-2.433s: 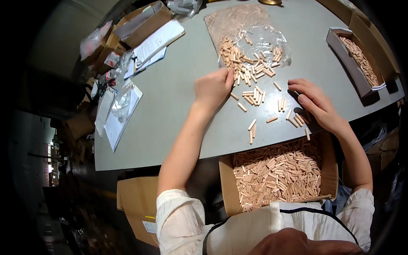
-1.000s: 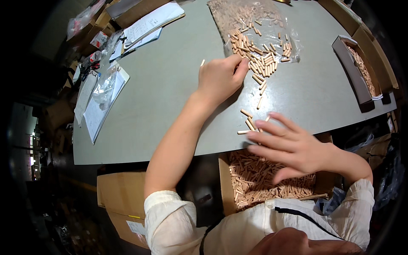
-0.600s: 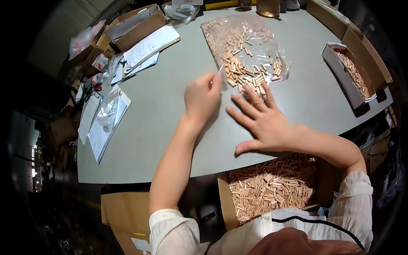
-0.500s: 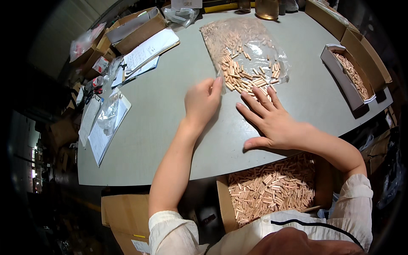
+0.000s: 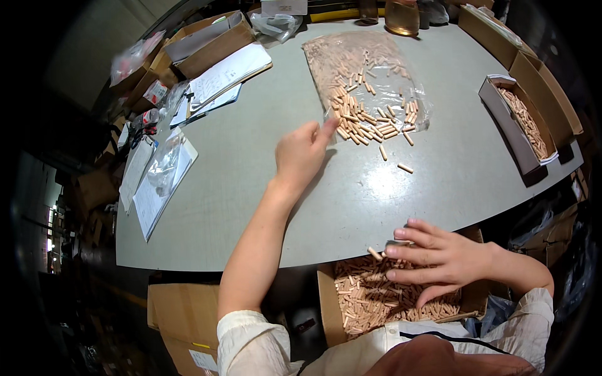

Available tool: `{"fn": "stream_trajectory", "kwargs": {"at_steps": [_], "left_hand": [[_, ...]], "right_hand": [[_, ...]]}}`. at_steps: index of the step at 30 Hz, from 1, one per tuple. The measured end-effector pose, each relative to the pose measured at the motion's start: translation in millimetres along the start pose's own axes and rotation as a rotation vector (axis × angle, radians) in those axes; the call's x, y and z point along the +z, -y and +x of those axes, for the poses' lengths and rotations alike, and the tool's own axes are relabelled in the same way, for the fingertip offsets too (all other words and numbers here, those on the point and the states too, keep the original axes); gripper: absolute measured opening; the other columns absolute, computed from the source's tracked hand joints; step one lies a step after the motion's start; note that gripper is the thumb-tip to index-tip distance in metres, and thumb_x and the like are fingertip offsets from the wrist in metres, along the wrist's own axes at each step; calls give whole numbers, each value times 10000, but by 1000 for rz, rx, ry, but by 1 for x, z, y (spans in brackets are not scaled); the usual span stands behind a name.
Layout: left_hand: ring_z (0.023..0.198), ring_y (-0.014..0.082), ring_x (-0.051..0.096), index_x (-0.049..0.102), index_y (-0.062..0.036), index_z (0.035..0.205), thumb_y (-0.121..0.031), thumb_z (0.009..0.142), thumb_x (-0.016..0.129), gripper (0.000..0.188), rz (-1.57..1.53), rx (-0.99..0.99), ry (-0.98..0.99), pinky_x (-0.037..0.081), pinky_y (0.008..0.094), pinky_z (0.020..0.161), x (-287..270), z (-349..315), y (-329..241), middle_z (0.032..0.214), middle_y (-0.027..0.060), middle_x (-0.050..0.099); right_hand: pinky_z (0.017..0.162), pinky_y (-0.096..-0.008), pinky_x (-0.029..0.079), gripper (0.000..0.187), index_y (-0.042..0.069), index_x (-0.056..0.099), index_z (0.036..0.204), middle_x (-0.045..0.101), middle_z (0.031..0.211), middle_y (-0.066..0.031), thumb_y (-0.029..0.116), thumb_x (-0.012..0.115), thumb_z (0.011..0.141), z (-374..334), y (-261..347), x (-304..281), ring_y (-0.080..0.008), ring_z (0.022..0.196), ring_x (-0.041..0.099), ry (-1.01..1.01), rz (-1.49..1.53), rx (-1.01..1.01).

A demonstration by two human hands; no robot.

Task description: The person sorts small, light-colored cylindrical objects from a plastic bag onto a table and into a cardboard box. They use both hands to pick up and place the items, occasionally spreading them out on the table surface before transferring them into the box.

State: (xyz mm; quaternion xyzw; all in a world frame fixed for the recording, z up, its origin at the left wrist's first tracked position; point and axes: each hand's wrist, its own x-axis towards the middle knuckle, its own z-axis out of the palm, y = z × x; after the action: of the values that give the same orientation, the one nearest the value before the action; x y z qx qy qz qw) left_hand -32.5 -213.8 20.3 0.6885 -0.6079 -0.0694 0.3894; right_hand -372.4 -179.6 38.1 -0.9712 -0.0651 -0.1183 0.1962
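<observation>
A clear plastic bag [image 5: 401,81] with short wooden dowels [image 5: 357,119] in it lies on the grey table, and more dowels are spread at its near end. My left hand [image 5: 300,153] is closed at the bag's near left corner, pinching its edge. At the table's near edge my right hand [image 5: 439,260] is open, fingers stretched out, above a cardboard box [image 5: 327,301] heaped with dowels. A couple of dowels [image 5: 375,253] are by its fingertips, at the edge. Two single dowels [image 5: 405,168] lie on the tabletop between the bag and my right hand.
At the right stands a narrow box [image 5: 511,141] of dowels beside a long cardboard tray [image 5: 545,94]. Clipboards with papers [image 5: 229,72] lie at the left, near open cartons [image 5: 210,47]. A glass jar [image 5: 402,19] stands at the far edge.
My right hand has swept from the dowels by the bag back to the table's near edge, over the box. A few dowels have moved toward me. My left hand has stayed at the bag's corner.
</observation>
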Motion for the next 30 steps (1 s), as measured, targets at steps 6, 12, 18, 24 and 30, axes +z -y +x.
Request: {"fn": "stream_trajectory", "kwargs": {"at_steps": [6,12,18,24,30], "left_hand": [[587,74,375,453,-62,658,-536,1082,525,640,-390,-96,-62,324,289,528,0,4,13,598,-42,427],[588,69,360,424,-108,652,-527,1092,499,612,-580,-210,-73,310,266,544,-9,8,7,604,-46,410],[578,73,352,406,-113,645,-501,1089,523,601,-631,-218,-76,300,263,536,0,12,9,601,-46,400],[560,81,355,464,-76,650,-445,1082,558,575,-596,-240,-13,304,283,514,-3,11,4,582,-19,397],[614,304,682,681,-24,787,-364,1020,622,416,91,178,48,497,426,576,3,-7,-2,642,170,643]], "right_hand": [[1191,-510,348,492,66,524,1471,356,1627,-219,343,558,1066,65,-84,-15,-434,1427,444,-319,8,281],[1020,-469,487,400,-13,611,1269,622,1303,-253,308,501,1057,176,-247,-32,-416,1198,618,-407,-15,584],[1095,-459,459,531,105,569,1439,570,1381,-219,458,544,1042,225,-333,-57,-399,1247,589,-91,-296,665],[1027,-461,500,519,95,589,1404,577,1432,-172,443,583,1018,219,-309,-46,-379,1234,608,-213,-145,606],[983,-452,517,392,96,713,1265,681,1286,-182,353,641,977,186,-258,-32,-379,1127,665,-325,-137,448]]}}
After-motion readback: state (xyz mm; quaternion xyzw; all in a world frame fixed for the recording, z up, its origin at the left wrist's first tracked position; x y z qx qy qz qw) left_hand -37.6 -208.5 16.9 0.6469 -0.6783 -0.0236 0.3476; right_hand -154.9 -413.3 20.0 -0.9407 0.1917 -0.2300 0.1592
